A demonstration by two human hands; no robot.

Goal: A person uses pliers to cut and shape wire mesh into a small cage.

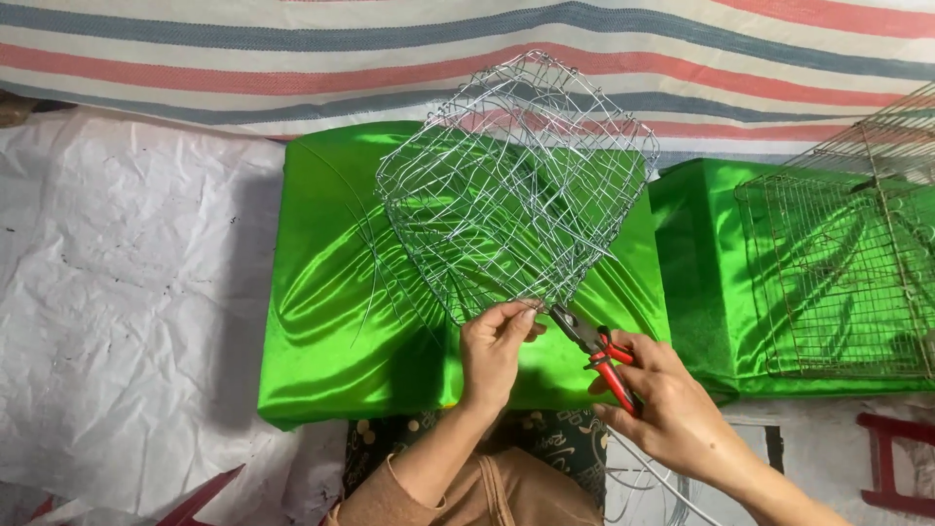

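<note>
Much of the scene was cut off or hard for you to read. The second wire cage (845,273) on the right ran off the frame edge, and a red frame (891,463) at the lower right showed only in part. Your forearms left the picture at the bottom, and the loose wires (643,482) under your right wrist were half hidden by it. Where the plier tips met the mesh, the wires crossed so thickly that you could not tell exactly which strand they bit on.

The wire basket (516,185) you worked on was a rounded, open cage of thin silver wire, bent in irregular meshes, tilted and held up above the shiny green cloth-covered block (331,302). Its lower corner came down to your hands, near the front edge of that block. A second green block (701,263) stood just beside the first, under the other cage. A striped tarp (243,68) hung behind, and a crinkled white sheet (117,292) lay to the left.

Your left hand (495,356) had its fingers curled, thumb and fingertips pinched together on the basket's bottom edge wire. Your right hand (662,399) was closed around the red handles of the pliers (594,346), which pointed up and left, their dark nose touching the basket just beside your left fingertips.
</note>
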